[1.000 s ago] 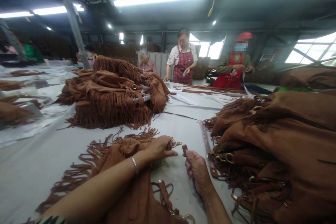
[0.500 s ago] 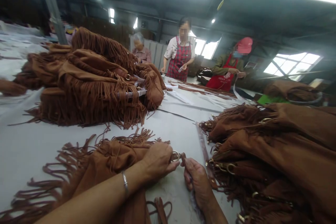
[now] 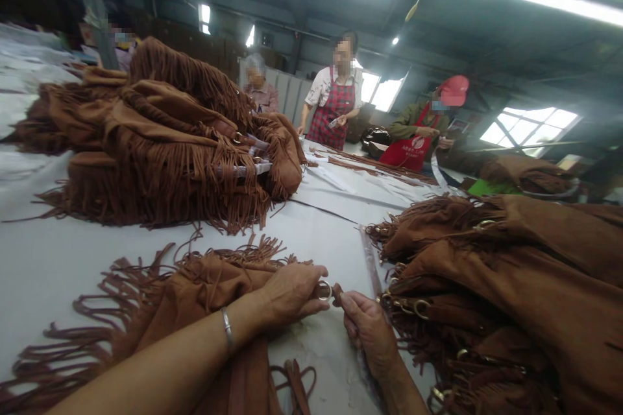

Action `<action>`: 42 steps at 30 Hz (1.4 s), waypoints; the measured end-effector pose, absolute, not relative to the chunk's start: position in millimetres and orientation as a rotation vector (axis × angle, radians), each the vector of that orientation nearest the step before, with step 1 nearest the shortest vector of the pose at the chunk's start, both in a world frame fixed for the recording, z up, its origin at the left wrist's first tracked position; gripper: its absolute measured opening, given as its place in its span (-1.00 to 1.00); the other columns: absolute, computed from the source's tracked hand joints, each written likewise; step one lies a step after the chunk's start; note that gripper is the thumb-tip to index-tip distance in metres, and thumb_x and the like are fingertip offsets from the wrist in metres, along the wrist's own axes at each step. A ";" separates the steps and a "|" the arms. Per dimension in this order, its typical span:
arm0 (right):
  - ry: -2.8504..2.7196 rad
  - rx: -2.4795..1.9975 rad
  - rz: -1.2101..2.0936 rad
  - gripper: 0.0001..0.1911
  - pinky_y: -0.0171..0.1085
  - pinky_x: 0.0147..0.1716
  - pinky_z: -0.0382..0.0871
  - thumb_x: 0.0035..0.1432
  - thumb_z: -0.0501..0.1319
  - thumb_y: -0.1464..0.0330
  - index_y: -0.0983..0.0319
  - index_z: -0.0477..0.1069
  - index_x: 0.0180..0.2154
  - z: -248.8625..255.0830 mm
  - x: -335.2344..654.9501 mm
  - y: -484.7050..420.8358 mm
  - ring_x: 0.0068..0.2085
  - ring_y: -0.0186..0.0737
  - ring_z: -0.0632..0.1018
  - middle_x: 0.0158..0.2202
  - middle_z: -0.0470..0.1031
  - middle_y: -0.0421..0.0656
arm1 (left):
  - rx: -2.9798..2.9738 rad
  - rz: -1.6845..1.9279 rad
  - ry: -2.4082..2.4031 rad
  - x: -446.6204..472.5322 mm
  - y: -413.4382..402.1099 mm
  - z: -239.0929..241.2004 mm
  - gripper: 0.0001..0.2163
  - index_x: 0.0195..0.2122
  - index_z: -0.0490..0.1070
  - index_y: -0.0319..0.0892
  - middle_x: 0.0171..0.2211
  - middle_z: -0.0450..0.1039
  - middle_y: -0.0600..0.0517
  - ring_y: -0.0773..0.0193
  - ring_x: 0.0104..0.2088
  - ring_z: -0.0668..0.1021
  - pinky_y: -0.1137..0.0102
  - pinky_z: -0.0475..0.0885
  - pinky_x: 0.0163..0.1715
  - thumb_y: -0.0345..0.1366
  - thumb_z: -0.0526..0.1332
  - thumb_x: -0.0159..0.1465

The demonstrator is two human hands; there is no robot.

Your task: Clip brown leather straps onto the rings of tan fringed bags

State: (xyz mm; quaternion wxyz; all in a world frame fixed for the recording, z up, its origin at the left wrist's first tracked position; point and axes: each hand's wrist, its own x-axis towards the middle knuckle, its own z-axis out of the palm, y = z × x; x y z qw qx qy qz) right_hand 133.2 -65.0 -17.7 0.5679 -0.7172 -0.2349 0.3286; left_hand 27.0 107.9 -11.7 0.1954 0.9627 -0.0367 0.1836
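A brown suede fringed bag (image 3: 195, 292) lies flat on the table in front of me. My left hand (image 3: 292, 293) rests over its right end, thumb and fingers closed around a gold metal ring (image 3: 329, 291). Just to the right, my right hand (image 3: 370, 327) pinches the tip of a short brown leather strap (image 3: 337, 296) close to the ring. Whether strap and ring touch, I cannot tell. A clear plastic strip seems to hang below my right palm, partly hidden. Thin looped leather straps (image 3: 293, 382) lie below, between my forearms.
A high heap of brown fringed bags (image 3: 185, 162) stands at the back left. Another pile of brown bags (image 3: 525, 272) with gold hardware fills the right side. Across the white table (image 3: 331, 227) are loose strips and several people, one in a checked apron (image 3: 333, 107), another in a red apron (image 3: 409, 149).
Both hands keep their grip with barely any movement; the strap tip has shifted slightly left and down. A blurred brown shape at the far left edge is gone from view.
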 end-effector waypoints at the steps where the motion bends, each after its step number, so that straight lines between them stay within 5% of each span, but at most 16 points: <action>1: -0.546 -1.678 0.771 -0.54 -0.48 -0.79 -0.16 0.03 0.20 -0.01 0.30 0.38 -0.40 -18.3 133.8 -64.6 -0.77 -0.54 0.04 -0.79 0.10 -0.40 | 2.665 0.523 -0.143 26.2 109.8 -11.4 -0.67 -0.05 0.22 -0.19 -0.26 0.42 0.00 0.23 -0.29 0.44 0.39 0.30 -0.29 -0.16 0.19 0.22; 20: -0.549 -1.756 0.754 -0.53 -0.47 -0.79 -0.14 0.05 0.18 -0.02 0.30 0.42 -0.35 -18.2 137.7 -59.8 -0.75 -0.53 0.03 -0.77 0.09 -0.40 | 2.658 0.380 -0.192 26.5 112.6 -13.0 -0.82 -0.24 0.27 -0.19 -0.32 0.42 0.03 0.25 -0.32 0.47 0.44 0.30 -0.35 -0.19 0.15 0.27; 42: -0.756 -1.697 0.766 -0.51 -0.39 -0.69 -0.20 0.01 0.21 -0.03 0.28 0.33 -0.56 -20.5 156.7 -49.0 -0.67 -0.48 0.05 -0.70 0.07 -0.34 | 2.583 0.418 -0.223 24.2 114.8 -21.1 -0.78 -0.15 0.30 -0.20 -0.36 0.44 0.05 0.28 -0.37 0.49 0.46 0.28 -0.39 -0.21 0.17 0.25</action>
